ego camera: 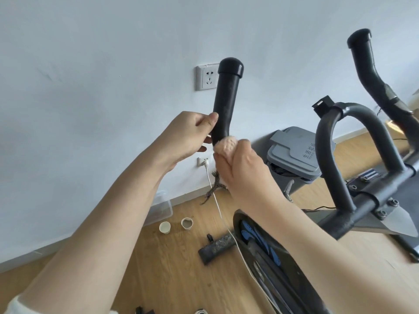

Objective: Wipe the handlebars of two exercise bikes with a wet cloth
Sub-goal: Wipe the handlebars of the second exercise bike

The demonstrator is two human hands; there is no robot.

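A black foam-covered left handlebar point(226, 96) of an exercise bike rises upright in the middle of the view. My left hand point(188, 134) grips its lower part, thumb against the foam. Just below, my right hand point(240, 168) holds a bunched pinkish cloth point(226, 145) and presses it around the bar's bend. The bike's right handlebar point(367, 71) stands free at the upper right, and a grey looped centre bar point(335, 141) joins the crossbar point(376, 196).
A grey lidded bin point(292, 152) stands by the wall behind the bike. Two paper cups point(164, 227), a clear plastic box point(161, 209), a white cable point(217, 207) from a wall socket point(206, 78) and a black foam piece point(215, 248) lie on the wooden floor.
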